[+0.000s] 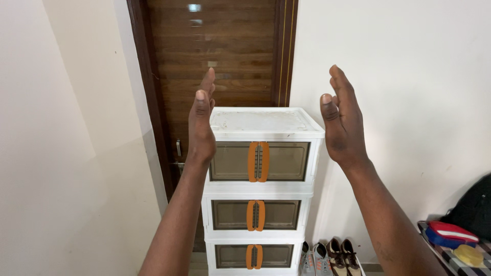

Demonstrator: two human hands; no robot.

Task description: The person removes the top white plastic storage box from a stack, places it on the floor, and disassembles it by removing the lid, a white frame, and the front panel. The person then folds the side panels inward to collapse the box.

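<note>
left hand | right hand | flank cabinet | shoes beside

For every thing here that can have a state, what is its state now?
Left hand: open, flat, raised, holding nothing.
Right hand: open, flat, raised, holding nothing.
Stacked storage cabinet: upright, all three double doors shut.
Wooden door: closed.
Shoes: on the floor, side by side.

No packages, labels, signs or screens in view.
</note>
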